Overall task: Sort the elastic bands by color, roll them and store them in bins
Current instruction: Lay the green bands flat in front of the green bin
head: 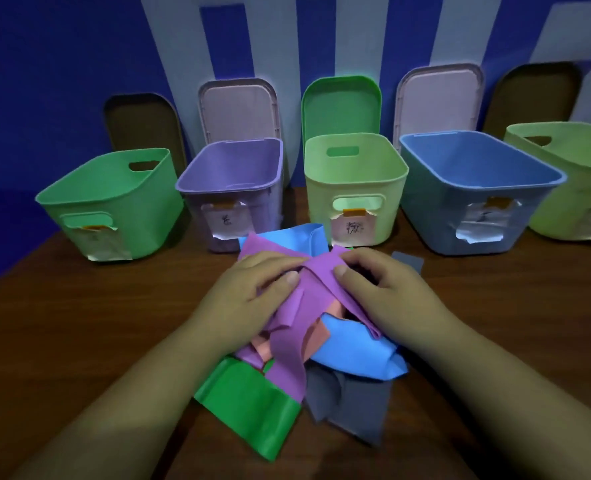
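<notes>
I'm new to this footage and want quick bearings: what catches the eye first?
The left grip and right grip pinch a purple band atop a tangled pile of coloured bands, centre of the table. Behind stand open bins in a row: green bin, purple bin, blue bin.

A dark brown wooden table (65,327) with visible grain stands against a deep blue wall (51,46) crossed by broad pale grey stripes (176,46); the light is dim.

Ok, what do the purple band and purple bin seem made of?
Purple band: thin, matte, rubbery sheet, likely latex; it folds and drapes limply without sheen. Purple bin: apparently moulded plastic, smooth satin finish, judging by its rigid thin walls and rolled rim.
</notes>
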`<state>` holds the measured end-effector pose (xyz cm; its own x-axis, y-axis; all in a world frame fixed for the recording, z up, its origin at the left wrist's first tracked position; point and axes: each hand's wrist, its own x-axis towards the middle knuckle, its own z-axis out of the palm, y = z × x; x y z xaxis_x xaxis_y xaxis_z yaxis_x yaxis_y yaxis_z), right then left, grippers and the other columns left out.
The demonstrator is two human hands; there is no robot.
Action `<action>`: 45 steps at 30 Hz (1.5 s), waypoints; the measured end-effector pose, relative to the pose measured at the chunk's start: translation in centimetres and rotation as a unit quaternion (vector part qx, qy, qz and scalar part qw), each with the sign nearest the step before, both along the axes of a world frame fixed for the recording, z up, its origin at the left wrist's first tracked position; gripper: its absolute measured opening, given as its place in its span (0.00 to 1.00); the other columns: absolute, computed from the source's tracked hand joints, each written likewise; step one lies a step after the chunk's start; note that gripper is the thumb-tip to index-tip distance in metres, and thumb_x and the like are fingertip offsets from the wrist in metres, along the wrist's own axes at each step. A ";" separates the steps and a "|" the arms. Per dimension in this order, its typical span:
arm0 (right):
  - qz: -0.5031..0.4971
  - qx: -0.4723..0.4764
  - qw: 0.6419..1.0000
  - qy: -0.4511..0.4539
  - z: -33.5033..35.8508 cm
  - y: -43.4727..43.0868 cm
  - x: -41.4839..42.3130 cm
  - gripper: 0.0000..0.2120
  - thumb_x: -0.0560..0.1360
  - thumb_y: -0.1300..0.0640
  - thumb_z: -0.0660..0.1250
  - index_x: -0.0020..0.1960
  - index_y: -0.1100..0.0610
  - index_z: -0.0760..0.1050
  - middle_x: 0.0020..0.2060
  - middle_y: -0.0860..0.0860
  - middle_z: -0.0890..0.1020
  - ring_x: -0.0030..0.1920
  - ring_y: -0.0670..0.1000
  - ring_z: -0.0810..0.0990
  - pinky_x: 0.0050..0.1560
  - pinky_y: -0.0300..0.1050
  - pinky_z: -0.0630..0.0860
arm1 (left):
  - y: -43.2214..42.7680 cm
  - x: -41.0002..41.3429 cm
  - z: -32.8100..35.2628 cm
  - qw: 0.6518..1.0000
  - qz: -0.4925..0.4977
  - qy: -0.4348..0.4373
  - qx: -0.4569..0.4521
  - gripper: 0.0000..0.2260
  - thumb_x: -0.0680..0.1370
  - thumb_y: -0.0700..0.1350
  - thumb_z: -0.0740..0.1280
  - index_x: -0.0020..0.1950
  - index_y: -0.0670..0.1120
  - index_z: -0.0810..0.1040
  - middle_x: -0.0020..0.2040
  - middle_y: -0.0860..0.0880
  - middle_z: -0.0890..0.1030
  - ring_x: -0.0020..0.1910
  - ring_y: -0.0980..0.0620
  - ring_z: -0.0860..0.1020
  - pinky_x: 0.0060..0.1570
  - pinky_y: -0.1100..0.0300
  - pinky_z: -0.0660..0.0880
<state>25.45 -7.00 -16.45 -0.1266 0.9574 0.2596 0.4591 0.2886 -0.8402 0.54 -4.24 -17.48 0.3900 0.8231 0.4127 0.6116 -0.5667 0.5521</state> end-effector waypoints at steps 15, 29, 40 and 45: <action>-0.033 0.077 0.995 -0.046 0.2 -1.1 0.2 0.02 0.80 0.50 0.74 0.49 0.47 0.84 0.48 0.45 0.84 0.50 0.43 0.82 0.53 0.42 0.77 | -1.0 -0.1 1.6 0.995 0.063 -0.036 0.071 0.05 0.82 0.48 0.72 0.53 0.53 0.89 0.49 0.58 0.83 0.50 0.60 0.78 0.53 0.62 0.74; -0.045 0.120 0.991 -0.047 0.9 -1.4 0.8 0.02 0.81 0.52 0.73 0.52 0.47 0.85 0.48 0.41 0.83 0.51 0.40 0.81 0.49 0.27 0.72 | -2.5 -2.1 2.6 0.997 0.041 -0.001 0.062 0.07 0.83 0.44 0.70 0.55 0.54 0.86 0.50 0.59 0.84 0.49 0.58 0.80 0.49 0.57 0.78; -0.008 0.347 0.922 -0.170 3.2 -4.2 -0.5 0.05 0.80 0.57 0.69 0.46 0.56 0.79 0.43 0.50 0.79 0.48 0.51 0.74 0.49 0.47 0.69 | -8.1 -7.8 4.4 0.996 -0.008 0.067 -0.059 0.05 0.79 0.44 0.76 0.52 0.53 0.84 0.50 0.56 0.83 0.49 0.56 0.81 0.49 0.60 0.76; 0.096 0.365 0.901 -0.213 4.6 -6.9 -4.2 0.05 0.80 0.55 0.68 0.46 0.53 0.80 0.41 0.47 0.78 0.45 0.52 0.74 0.47 0.51 0.71 | -9.9 -9.3 3.2 0.977 -0.073 0.169 -0.103 0.20 0.77 0.54 0.79 0.67 0.55 0.81 0.63 0.60 0.77 0.65 0.62 0.76 0.65 0.67 0.71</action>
<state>21.22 -13.87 -11.81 -0.5083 0.5020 0.6997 0.5785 0.8010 -0.1544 -8.80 -14.13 -14.27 0.5944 0.8011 0.0703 0.7005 -0.5588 0.4438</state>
